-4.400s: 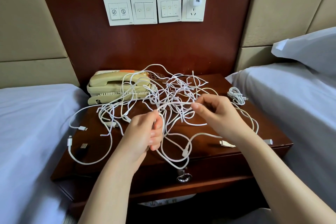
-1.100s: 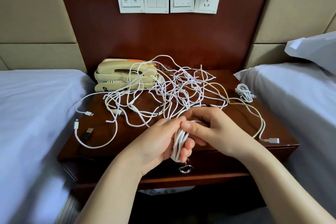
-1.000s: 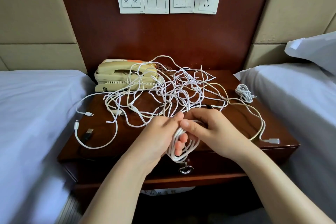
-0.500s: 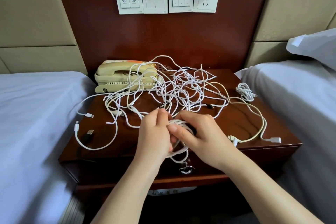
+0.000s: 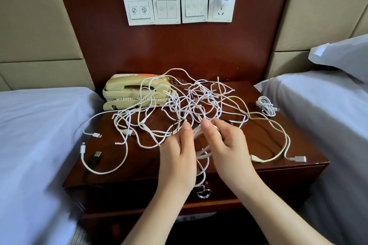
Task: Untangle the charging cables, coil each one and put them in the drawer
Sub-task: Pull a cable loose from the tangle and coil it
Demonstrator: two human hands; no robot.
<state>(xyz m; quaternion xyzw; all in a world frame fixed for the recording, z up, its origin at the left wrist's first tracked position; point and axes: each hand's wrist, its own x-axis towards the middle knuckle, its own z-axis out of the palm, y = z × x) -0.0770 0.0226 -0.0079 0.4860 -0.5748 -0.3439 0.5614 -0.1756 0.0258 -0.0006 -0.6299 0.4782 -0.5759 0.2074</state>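
Note:
A tangle of white charging cables (image 5: 191, 103) sprawls over the dark wooden nightstand (image 5: 264, 137). Between my hands hangs a half-wound white cable coil (image 5: 201, 153), one loop drooping over the front edge. My left hand (image 5: 178, 157) holds the coil from the left with its fingers curled round the strands. My right hand (image 5: 227, 143) grips the coil's top from the right, fingers curled. A small finished coil (image 5: 265, 105) lies at the back right. The drawer front (image 5: 268, 183) below is closed, with a metal pull (image 5: 204, 193).
A beige telephone (image 5: 135, 93) stands at the back left under some cable loops. Loose plugs (image 5: 91, 145) lie near the left edge, others (image 5: 278, 158) at the front right. White-sheeted beds (image 5: 35, 135) flank the nightstand. Wall switches and a charger plug (image 5: 225, 2) sit above.
Earlier both hands pulled a strand out of the tangle. Since then they gathered it into a coil at the front edge, and the hands have shifted slightly back onto the nightstand top.

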